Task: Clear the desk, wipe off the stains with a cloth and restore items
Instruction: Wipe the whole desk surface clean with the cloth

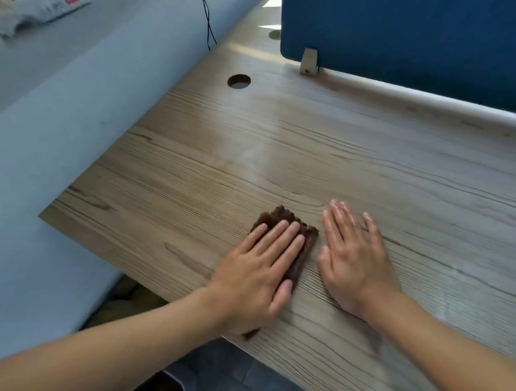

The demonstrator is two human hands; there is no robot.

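Two hands: one left hand [256, 272], one right hand [351, 258]. One desk [282, 143], one brown cloth [279, 215], one blue divider panel [405, 33], one metal bracket [309, 61], one black cable [207, 15]. One round cable hole [239, 81], perhaps a second, half-hidden, farther back. One blurred packet [37, 5].

The cloth [279, 218] is a small, dark brown, fuzzy rag lying flat on the desk [327, 145], well away from the round hole [239, 81] and toward the near edge. It is mostly covered by the left hand [256, 272], which presses on it with straight fingers. The desk is a pale wood-grain top with a faint lighter patch between the hole and the cloth
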